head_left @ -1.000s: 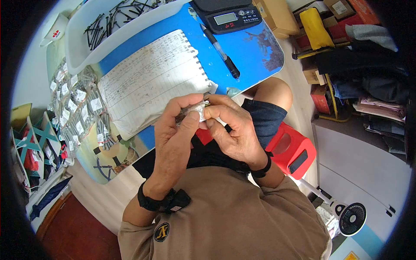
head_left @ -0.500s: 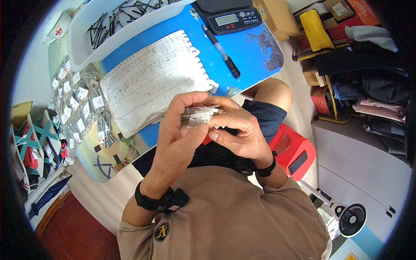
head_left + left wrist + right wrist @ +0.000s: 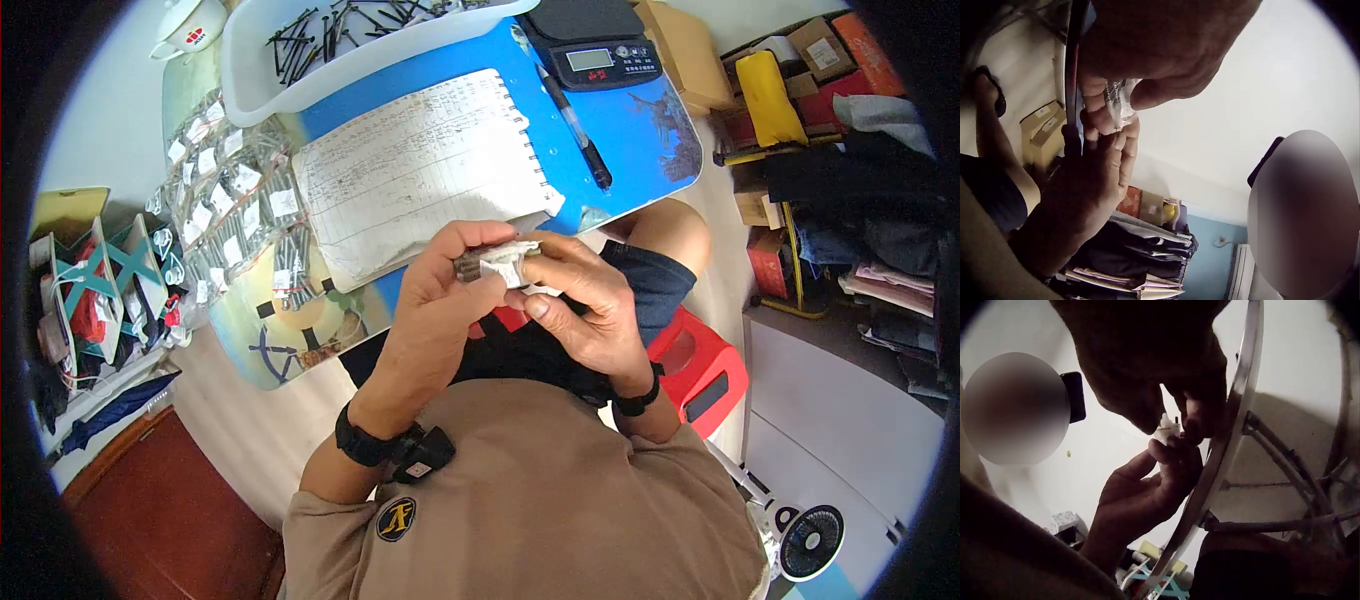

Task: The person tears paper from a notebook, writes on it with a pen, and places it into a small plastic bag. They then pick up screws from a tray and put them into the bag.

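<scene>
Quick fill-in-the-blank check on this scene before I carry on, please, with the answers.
1. The left hand holds the packet together with the ____ hand.
2. Of the notebook and pen, the one with handwriting is the ____.
3. The stool's colour is ____.

Missing words: right; notebook; red.

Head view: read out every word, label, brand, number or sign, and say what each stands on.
No word or number reads surely.
Shirt badge: yellow sign, perhaps "X", uncertain.
Cup: red emblem, too small.
Scale: red mark and panel print, too small; no digits legible.
Notebook: handwriting, too small.
Bag labels, box label: too small.
Held bundle: nothing legible.
</scene>
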{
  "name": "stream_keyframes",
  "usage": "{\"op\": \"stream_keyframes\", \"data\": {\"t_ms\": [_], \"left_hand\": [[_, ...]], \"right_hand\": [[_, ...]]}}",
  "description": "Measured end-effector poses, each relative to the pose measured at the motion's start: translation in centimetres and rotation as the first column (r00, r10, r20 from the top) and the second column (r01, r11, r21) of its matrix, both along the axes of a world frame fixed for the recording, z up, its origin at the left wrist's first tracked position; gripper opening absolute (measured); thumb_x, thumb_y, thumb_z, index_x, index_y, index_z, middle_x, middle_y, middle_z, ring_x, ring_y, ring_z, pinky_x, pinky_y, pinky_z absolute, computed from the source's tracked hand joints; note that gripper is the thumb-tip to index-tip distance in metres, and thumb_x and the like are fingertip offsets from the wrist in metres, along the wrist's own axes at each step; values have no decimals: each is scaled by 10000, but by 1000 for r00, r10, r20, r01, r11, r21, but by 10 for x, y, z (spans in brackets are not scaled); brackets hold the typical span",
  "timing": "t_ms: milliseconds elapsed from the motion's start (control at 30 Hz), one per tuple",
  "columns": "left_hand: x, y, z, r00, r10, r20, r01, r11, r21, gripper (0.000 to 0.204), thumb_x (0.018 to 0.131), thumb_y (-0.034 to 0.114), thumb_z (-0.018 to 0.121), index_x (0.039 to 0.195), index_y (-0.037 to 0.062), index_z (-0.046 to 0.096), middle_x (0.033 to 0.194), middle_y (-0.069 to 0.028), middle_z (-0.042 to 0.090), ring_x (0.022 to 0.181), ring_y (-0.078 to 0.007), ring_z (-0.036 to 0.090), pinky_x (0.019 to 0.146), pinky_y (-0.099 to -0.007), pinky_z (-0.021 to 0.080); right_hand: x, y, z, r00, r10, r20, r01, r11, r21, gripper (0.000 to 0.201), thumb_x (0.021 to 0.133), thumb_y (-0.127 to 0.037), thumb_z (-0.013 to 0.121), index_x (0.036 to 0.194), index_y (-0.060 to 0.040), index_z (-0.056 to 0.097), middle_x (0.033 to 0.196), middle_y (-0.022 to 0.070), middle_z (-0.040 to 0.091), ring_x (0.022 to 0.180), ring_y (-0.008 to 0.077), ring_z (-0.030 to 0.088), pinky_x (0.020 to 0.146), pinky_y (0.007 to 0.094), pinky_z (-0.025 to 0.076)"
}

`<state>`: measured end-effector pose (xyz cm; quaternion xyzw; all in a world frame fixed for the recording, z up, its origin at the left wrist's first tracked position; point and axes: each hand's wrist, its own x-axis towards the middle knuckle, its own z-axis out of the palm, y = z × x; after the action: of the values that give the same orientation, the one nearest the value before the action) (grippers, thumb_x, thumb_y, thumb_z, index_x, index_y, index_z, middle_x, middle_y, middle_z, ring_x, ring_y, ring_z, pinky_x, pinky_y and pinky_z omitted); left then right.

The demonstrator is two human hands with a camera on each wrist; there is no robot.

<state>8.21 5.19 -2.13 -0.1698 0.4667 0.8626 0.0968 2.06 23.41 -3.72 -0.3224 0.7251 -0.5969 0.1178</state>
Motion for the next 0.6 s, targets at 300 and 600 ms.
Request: {"op": "stream_keyframes", "data": {"t_ms": [300,600], "left_hand": [[0,-4,-3,999,16,-51,-12,997,77,372,909,63,612,1270,5,539,1027,-79,646,873,-124,657,758,-240,531],[8,-15,-4,995,-89,-42,90,995,35,434,926,97,652,1333,59,506,1071,-53,615,848,-105,624,681,-239,535]], "right_hand": [[-5,-4,0,996,14,-86,-14,1000,2,171,888,-53,690,1054,-28,722,1134,200,679,1007,287,681,861,349,530],[-5,-7,8,1000,-4,21,5,997,-76,353,801,-83,771,1127,2,666,1156,221,657,1001,292,681,862,356,531]]}}
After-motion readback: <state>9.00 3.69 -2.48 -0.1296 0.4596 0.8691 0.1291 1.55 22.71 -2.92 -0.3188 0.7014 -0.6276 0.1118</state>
